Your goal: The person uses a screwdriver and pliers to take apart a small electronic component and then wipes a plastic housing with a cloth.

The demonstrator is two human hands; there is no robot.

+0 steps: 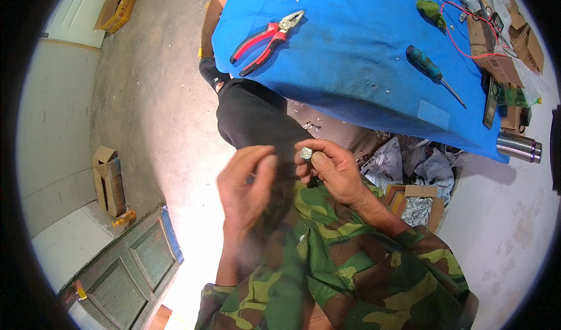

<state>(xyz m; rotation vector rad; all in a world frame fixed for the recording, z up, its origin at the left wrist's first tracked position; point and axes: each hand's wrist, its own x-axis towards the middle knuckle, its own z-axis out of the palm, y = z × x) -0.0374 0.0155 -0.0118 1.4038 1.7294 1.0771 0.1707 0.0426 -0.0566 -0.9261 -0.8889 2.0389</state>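
My right hand (334,169) pinches a small silvery metal piece (306,153) between thumb and forefinger, above my lap. Its exact kind is too small to make out. Just left of it, apart from the piece, is my left hand (245,181), its curled fingers smeared by motion. Whether anything sits in those fingers is unclear. Beyond both hands, combination pliers (272,42) with red and black handles lie on the blue-covered table (350,43). A screwdriver (428,67) with a teal handle rests farther right on the same cover.
A shiny metal cylinder (519,147) juts from the table's right corner. Behind it are a torn cardboard box (494,55), red wire and a green rag (431,12). Below the table edge, a carton (418,210) holds silvery bits near plastic bags (385,163).
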